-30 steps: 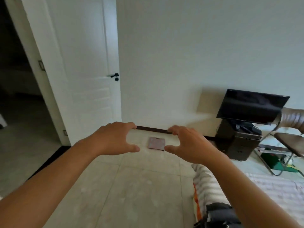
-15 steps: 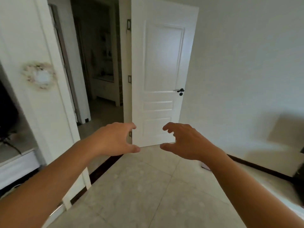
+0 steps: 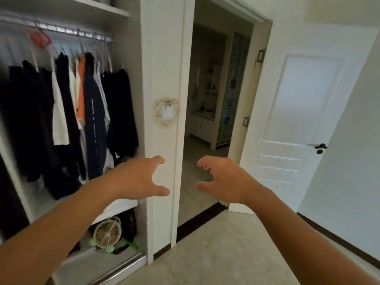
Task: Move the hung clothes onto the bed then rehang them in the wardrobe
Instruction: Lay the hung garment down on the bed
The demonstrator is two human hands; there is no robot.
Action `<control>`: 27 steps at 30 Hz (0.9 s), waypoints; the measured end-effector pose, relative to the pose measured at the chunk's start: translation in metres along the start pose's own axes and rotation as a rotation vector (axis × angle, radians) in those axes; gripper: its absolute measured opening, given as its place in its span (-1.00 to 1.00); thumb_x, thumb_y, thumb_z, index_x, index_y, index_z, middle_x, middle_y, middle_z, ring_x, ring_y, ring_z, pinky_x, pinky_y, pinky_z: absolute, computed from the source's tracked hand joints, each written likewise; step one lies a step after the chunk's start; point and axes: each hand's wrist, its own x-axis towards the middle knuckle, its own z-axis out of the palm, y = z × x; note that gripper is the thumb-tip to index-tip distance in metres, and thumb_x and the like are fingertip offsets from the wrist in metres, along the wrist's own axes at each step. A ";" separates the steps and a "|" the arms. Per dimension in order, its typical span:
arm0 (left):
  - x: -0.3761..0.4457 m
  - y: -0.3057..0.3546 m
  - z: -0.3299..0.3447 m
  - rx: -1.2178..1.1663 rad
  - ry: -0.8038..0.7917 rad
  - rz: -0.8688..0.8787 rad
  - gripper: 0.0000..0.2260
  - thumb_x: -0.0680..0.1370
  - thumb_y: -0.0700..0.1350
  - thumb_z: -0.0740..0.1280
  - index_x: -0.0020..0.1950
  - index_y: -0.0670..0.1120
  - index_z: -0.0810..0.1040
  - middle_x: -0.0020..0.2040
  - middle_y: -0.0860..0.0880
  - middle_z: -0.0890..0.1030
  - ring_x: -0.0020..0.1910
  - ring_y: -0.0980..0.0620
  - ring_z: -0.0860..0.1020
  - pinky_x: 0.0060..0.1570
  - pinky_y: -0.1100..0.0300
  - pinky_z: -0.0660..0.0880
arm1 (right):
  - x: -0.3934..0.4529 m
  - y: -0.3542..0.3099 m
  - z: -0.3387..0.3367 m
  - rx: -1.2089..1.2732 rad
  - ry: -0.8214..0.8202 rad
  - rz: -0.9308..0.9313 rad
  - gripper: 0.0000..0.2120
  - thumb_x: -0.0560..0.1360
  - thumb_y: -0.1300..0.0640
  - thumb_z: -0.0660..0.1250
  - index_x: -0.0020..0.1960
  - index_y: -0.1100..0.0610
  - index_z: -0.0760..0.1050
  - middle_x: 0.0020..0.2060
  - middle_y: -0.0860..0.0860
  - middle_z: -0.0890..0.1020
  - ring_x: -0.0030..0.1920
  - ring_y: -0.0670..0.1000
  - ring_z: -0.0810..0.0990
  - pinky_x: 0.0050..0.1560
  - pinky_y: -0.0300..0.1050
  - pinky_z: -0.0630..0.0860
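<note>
Dark garments dominate the hung clothes (image 3: 67, 112), which hang from the rail (image 3: 67, 30) inside the open wardrobe (image 3: 141, 58) at far left, with white and orange pieces between them. I judge the step in hand to be the first reach: nothing has come off the rail yet. To do it well I would turn left to face the rail, gather a few hangers by their hooks, lift them clear, then carry them level. My left hand (image 3: 141, 177) is out in front of the wardrobe's side panel, fingers spread and loosely bent, holding nothing and touching no fabric. My right hand (image 3: 224, 179) is beside it, in front of the doorway (image 3: 216, 99), fingers half curled, also empty. Motion blur smears the clothes, so I cannot count hangers or tell garment types. The wardrobe's left side is cut off. The bed is not in view. The room beyond the doorway is too dim to read
</note>
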 end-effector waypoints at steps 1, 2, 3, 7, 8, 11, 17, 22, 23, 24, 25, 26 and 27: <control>0.003 -0.017 -0.004 -0.004 0.008 -0.027 -0.20 0.43 0.32 0.39 0.56 0.13 0.11 0.46 0.05 0.37 0.35 0.02 0.41 0.27 0.04 0.45 | 0.019 -0.010 0.005 0.005 -0.010 -0.027 -0.45 0.50 -0.17 0.39 0.42 -0.07 0.33 0.31 -0.07 0.51 0.21 -0.02 0.53 0.25 0.02 0.52; 0.006 -0.034 -0.008 0.000 0.017 -0.053 -0.18 0.42 0.34 0.38 0.56 0.12 0.10 0.47 0.04 0.36 0.35 0.02 0.42 0.26 0.06 0.45 | 0.038 -0.019 0.011 0.010 -0.017 -0.050 -0.46 0.49 -0.19 0.39 0.40 -0.08 0.34 0.30 -0.08 0.52 0.19 -0.02 0.55 0.23 0.02 0.53; 0.010 -0.050 -0.013 0.004 0.027 -0.079 -0.16 0.41 0.36 0.38 0.57 0.12 0.10 0.47 0.04 0.36 0.34 0.03 0.43 0.25 0.07 0.46 | 0.057 -0.028 0.016 0.012 -0.021 -0.073 -0.45 0.48 -0.20 0.39 0.39 -0.10 0.34 0.28 -0.08 0.53 0.17 -0.03 0.56 0.20 0.02 0.55; 0.031 -0.112 -0.034 0.033 0.079 -0.161 -0.17 0.39 0.35 0.40 0.55 0.12 0.14 0.37 0.04 0.44 0.19 0.06 0.50 0.17 0.07 0.52 | 0.133 -0.060 0.038 0.028 -0.039 -0.181 -0.45 0.49 -0.19 0.39 0.41 -0.08 0.34 0.29 -0.08 0.51 0.19 -0.03 0.54 0.18 -0.04 0.55; 0.036 -0.126 -0.039 0.034 0.096 -0.188 -0.18 0.40 0.33 0.41 0.55 0.12 0.15 0.35 0.03 0.46 0.19 0.06 0.50 0.17 0.06 0.52 | 0.151 -0.068 0.042 0.043 -0.046 -0.209 -0.46 0.50 -0.17 0.39 0.42 -0.07 0.34 0.30 -0.07 0.51 0.21 -0.02 0.53 0.18 -0.06 0.53; 0.049 -0.170 -0.058 0.035 0.132 -0.268 -0.21 0.41 0.31 0.41 0.54 0.10 0.18 0.35 0.04 0.45 0.23 0.05 0.48 0.21 0.06 0.50 | 0.206 -0.095 0.053 0.074 -0.063 -0.286 -0.46 0.52 -0.12 0.39 0.43 -0.03 0.35 0.30 -0.05 0.51 0.21 0.00 0.53 0.17 -0.09 0.52; 0.062 -0.253 -0.092 -0.003 0.227 -0.414 -0.28 0.44 0.27 0.41 0.50 0.10 0.24 0.36 0.04 0.44 0.23 0.07 0.48 0.21 0.09 0.49 | 0.302 -0.160 0.067 0.123 -0.066 -0.451 -0.54 0.52 -0.06 0.40 0.36 0.03 0.41 0.16 -0.04 0.58 0.08 0.00 0.58 0.11 -0.05 0.56; 0.070 -0.322 -0.120 0.053 0.342 -0.500 -0.31 0.46 0.28 0.38 0.50 0.07 0.25 0.33 0.04 0.47 0.18 0.06 0.50 0.16 0.10 0.49 | 0.371 -0.220 0.087 0.102 -0.080 -0.543 -0.52 0.50 -0.09 0.41 0.35 0.04 0.41 0.14 0.00 0.58 0.08 0.04 0.59 0.11 0.06 0.58; 0.072 -0.335 -0.127 0.062 0.345 -0.513 -0.32 0.46 0.27 0.38 0.49 0.07 0.26 0.31 0.04 0.48 0.16 0.06 0.51 0.16 0.09 0.50 | 0.384 -0.233 0.091 0.102 -0.076 -0.558 -0.50 0.51 -0.09 0.41 0.37 0.05 0.41 0.17 0.01 0.57 0.11 0.05 0.57 0.13 0.06 0.57; 0.074 -0.349 -0.133 0.072 0.344 -0.525 -0.33 0.47 0.26 0.38 0.49 0.05 0.27 0.30 0.03 0.49 0.15 0.06 0.51 0.16 0.08 0.50 | 0.396 -0.245 0.094 0.104 -0.069 -0.570 -0.48 0.51 -0.10 0.40 0.39 0.05 0.39 0.20 0.01 0.56 0.15 0.05 0.56 0.15 0.06 0.56; 0.076 -0.364 -0.139 0.081 0.341 -0.538 -0.33 0.48 0.26 0.37 0.50 0.03 0.27 0.29 0.02 0.50 0.16 0.05 0.51 0.16 0.07 0.49 | 0.408 -0.258 0.098 0.111 -0.061 -0.575 -0.46 0.50 -0.10 0.40 0.41 0.04 0.38 0.23 0.01 0.55 0.17 0.05 0.55 0.17 0.07 0.55; 0.078 -0.378 -0.145 0.086 0.340 -0.549 -0.33 0.49 0.25 0.37 0.50 0.02 0.27 0.29 0.00 0.50 0.18 0.03 0.51 0.17 0.06 0.49 | 0.419 -0.270 0.101 0.123 -0.054 -0.575 -0.45 0.50 -0.11 0.40 0.42 0.03 0.37 0.24 0.00 0.54 0.18 0.06 0.54 0.18 0.08 0.54; 0.080 -0.393 -0.151 0.090 0.347 -0.555 -0.34 0.50 0.24 0.36 0.51 0.00 0.27 0.29 -0.02 0.51 0.20 0.01 0.50 0.18 0.04 0.48 | 0.430 -0.283 0.104 0.135 -0.049 -0.572 -0.45 0.50 -0.12 0.40 0.42 0.01 0.36 0.24 0.00 0.53 0.19 0.06 0.53 0.20 0.09 0.53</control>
